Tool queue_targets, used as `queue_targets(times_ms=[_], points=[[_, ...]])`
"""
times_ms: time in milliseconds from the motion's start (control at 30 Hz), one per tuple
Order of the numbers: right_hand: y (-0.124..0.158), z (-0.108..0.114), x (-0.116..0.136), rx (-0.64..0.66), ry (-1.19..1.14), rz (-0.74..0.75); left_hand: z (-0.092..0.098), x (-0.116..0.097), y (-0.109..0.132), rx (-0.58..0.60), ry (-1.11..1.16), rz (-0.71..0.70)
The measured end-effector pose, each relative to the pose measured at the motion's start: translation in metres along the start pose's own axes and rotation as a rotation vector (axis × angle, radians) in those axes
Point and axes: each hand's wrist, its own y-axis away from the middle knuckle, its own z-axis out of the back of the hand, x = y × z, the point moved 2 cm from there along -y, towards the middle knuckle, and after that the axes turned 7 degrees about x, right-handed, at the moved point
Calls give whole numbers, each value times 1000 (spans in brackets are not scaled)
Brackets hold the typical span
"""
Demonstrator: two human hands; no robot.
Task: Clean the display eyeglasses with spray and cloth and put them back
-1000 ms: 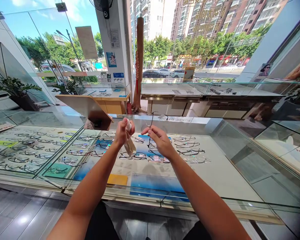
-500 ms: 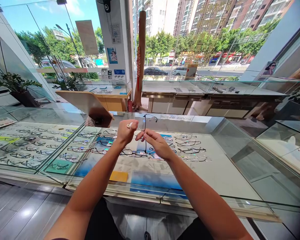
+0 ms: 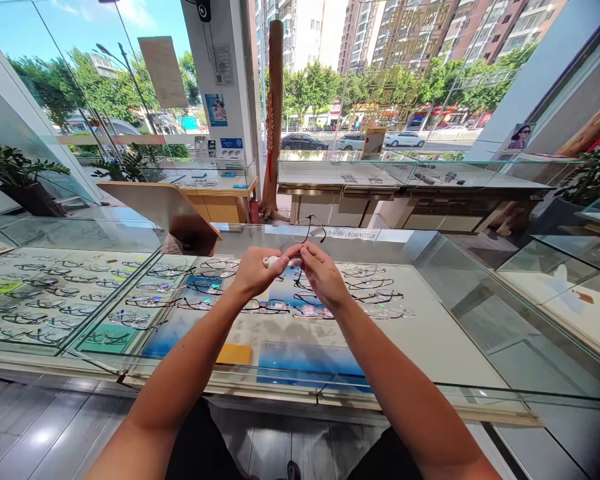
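Note:
Both of my hands meet above the glass counter. My right hand (image 3: 325, 277) is closed, pinching a pair of dark thin-framed eyeglasses (image 3: 309, 227). One lens rim and a temple stick up above the fingertips, and a dark temple end hangs below. My left hand (image 3: 257, 272) is closed around a small white wad (image 3: 271, 261), whose kind is mostly hidden by the fingers. The left fingertips reach the lower part of the eyeglasses beside the right fingertips. Whether they grip the frame, I cannot tell.
Rows of eyeglasses (image 3: 380, 297) lie inside the glass display counter (image 3: 440, 327). A yellow block (image 3: 234, 354) and a blue panel (image 3: 310, 363) are near its front. On top, at left, stands a tilted mirror-like board (image 3: 155, 200). More display cases (image 3: 340, 170) line the window.
The eyeglasses have turned and risen slightly to the right. My right hand has closed up around them, and my left hand has moved right, its fingers now reaching the frame.

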Motion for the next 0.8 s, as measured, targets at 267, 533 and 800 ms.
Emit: queue_targets(times_ms=[267, 533, 800], points=[[-4, 12, 5, -104, 41, -48, 14, 29, -11, -222, 159, 120], [-6, 23, 3, -151, 54, -56, 37, 73, -23, -379, 17, 155], [-8, 27, 0, -165, 23, -59, 65, 102, -21, -408, -264, 323]])
